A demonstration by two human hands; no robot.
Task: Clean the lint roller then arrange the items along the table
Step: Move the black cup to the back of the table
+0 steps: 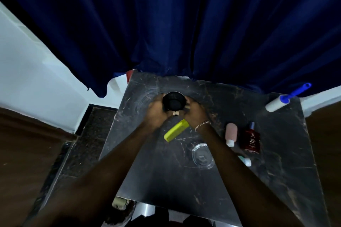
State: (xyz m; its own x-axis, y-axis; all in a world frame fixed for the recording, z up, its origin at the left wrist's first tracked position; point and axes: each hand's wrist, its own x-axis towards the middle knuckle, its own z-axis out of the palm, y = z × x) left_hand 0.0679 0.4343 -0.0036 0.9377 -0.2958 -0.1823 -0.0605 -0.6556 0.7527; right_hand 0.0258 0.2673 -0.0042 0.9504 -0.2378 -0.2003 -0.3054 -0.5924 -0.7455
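Observation:
A round black jar (173,101) is held between both hands over the far middle of the dark marble table (166,171). My left hand (156,114) wraps its left side and my right hand (193,114) its right side. The lint roller (276,104), white with a blue handle, lies at the far right corner, away from both hands. A yellow-green comb (176,130) lies just below my wrists.
A pink tube (231,133), a dark red bottle (251,139), a clear glass dish (203,155) and a small white-teal item (245,160) lie right of my right forearm. A blue curtain (184,24) hangs behind the table. Floor drops off on the left.

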